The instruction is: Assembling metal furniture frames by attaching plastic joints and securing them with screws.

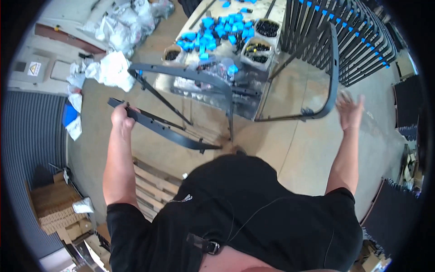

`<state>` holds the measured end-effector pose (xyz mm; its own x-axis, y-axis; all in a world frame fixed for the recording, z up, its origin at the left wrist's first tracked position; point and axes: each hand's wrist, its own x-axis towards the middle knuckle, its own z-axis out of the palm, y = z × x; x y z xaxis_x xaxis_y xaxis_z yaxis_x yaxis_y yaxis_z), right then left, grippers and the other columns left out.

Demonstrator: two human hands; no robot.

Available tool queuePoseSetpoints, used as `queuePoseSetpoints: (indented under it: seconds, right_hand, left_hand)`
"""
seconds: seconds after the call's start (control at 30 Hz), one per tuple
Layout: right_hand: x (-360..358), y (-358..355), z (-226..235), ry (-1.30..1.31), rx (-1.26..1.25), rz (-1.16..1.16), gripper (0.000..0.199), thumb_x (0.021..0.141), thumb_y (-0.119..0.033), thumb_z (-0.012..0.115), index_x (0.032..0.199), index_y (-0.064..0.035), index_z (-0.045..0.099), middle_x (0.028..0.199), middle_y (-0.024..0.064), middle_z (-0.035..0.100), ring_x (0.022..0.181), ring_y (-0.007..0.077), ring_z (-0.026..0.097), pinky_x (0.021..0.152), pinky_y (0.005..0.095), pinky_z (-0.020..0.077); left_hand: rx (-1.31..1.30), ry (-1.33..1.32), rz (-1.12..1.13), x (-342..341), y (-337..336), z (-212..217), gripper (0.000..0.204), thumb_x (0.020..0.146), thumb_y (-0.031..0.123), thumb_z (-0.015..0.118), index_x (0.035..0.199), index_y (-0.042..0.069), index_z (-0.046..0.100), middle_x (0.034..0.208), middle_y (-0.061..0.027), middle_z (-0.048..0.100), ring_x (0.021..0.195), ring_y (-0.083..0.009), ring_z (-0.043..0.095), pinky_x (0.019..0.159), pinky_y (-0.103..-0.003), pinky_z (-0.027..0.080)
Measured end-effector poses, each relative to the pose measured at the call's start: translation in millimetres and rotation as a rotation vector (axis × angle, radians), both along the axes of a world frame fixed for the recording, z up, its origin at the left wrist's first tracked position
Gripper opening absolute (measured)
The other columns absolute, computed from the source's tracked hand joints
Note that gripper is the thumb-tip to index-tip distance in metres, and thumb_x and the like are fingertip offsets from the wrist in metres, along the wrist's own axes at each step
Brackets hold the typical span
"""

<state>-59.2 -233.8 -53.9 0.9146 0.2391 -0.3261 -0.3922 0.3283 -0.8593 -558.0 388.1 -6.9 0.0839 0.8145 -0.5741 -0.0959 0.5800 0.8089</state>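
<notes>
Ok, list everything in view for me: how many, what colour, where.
Curved bar: one, dark grey, left of centre
Bent frames: at least two, dark grey, ahead
Stacked frames: many, black and blue, upper right
Table: one, pale, top centre
Blue pieces: many, blue, on the table
Tubs: three, pale, at the table
Plastic bags: several, whitish, upper left
Pallet: one, brown, floor at left
Boxes: several, brown, lower left
Ribbed wall: one, grey, far left
Panels: several, black, far right
Shirt: one, black, bottom centre
Left hand: one, bare, gripping the curved bar
Right hand: one, bare, open beside a bent frame
</notes>
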Motion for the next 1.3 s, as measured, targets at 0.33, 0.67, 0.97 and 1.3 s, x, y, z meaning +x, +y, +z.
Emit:
queuePoseSetpoints:
  seconds: [0.33,0.67,0.97,1.3]
  right_hand:
    - [-37.2,80.7,20.8,-0.014,-0.051,0.363,0.037,0.096,-0.032,0.067,0.117,-0.0018,0.060,0.087,0.0052,0.067,0.069,0.0162,0.064,0.062,0.0303,0.0520]
    - [-68.0,173.6,37.9,-0.177,-0.235,0.294,0.026,0.091,-0.026,0.074,0.093,-0.0062,0.057,0.080,0.0040,0.062,0.065,0.0147,0.061,0.061,0.0291,0.0506]
    - [-83.4,275.3,38.0,-0.409,-0.636,0.088,0.059,0.078,-0.045,0.082,0.101,0.0071,0.067,0.088,0.0087,0.069,0.076,0.0155,0.060,0.069,0.0315,0.0495]
    - [-62.4,262.8,19.7,-0.622,-0.923,0.003,0.065,0.081,-0.048,0.076,0.108,0.0108,0.067,0.098,0.0237,0.073,0.091,0.0308,0.072,0.082,0.0402,0.0540]
  left_hand:
    - [0.053,-0.112,0.085,107.3,36.4,-5.4,0.021,0.100,0.001,0.039,0.119,-0.005,0.041,0.108,-0.0220,0.051,0.081,-0.0309,0.058,0.072,-0.052,0.055]
    - [0.015,-0.056,-0.398,61.7,-17.8,-15.5,0.043,0.101,0.021,0.050,0.130,-0.011,0.047,0.126,-0.0228,0.057,0.104,-0.0319,0.064,0.093,-0.044,0.054]
    - [-0.391,0.158,-0.763,-125.2,-124.6,-296.0,0.030,0.098,0.028,0.050,0.082,0.006,0.063,0.077,-0.0117,0.065,0.073,-0.0284,0.066,0.063,-0.044,0.052]
    - [0.596,0.642,-1.755,-180.0,-184.1,-406.8,0.034,0.094,0.032,0.057,0.108,0.002,0.065,0.105,-0.0212,0.069,0.100,-0.0373,0.066,0.083,-0.047,0.050]
